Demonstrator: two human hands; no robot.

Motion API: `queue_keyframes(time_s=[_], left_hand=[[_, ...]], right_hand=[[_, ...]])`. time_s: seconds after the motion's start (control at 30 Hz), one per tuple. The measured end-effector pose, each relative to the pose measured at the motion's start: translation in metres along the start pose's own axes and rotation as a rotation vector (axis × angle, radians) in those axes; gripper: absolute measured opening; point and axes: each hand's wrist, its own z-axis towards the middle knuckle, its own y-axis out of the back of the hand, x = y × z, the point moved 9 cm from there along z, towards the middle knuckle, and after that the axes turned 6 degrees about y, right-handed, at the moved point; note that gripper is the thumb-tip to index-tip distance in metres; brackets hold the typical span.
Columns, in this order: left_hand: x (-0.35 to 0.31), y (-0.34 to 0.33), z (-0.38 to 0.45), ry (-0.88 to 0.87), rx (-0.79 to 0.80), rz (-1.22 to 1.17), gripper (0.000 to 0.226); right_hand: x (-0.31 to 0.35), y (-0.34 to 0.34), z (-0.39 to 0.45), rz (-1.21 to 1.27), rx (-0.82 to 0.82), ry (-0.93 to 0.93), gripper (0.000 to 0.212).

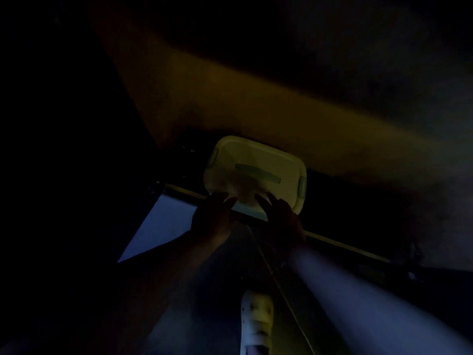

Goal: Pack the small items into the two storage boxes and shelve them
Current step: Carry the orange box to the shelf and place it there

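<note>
The view is very dark. A pale storage box (258, 162) with a closed lid, a green handle strip on top and green side clips sits in a low dark shelf opening. Its near edge juts out towards me. My left hand (213, 216) rests with spread fingers against the box's near left corner. At the near right corner is my right hand (280, 216), fingers also spread and pressed flat on the box's edge. Neither hand wraps around the box. A second box is not visible.
A yellowish shelf board (230, 103) runs above the box. A thin pale shelf rail (345, 245) crosses below it. Underneath, on the floor, are a white sandal (256, 321) and a thin cord (279, 285). A bluish panel (158, 226) is at the left.
</note>
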Motion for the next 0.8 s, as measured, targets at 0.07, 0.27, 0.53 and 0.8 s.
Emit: queue_keyframes(time_s=[0.07,0.27,0.53,0.8], left_hand=[[-0.011,0.031,-0.035,0.071,-0.024,-0.046,0.046],[-0.080,0.159,-0.148,0.021,-0.013,0.001,0.045],[-0.205,0.272,-0.262,-0.200,-0.166,0.062,0.044],[-0.339,0.318,-0.297,-0.465,-0.237,0.011,0.043]], right_hand=[[0.008,0.022,-0.037,0.047,0.001,-0.058,0.065],[0.054,0.135,-0.170,0.157,-0.189,-0.084,0.059],[0.081,0.252,-0.323,0.151,-0.404,-0.072,0.058],[0.019,0.343,-0.448,0.211,-0.776,-0.156,0.038]])
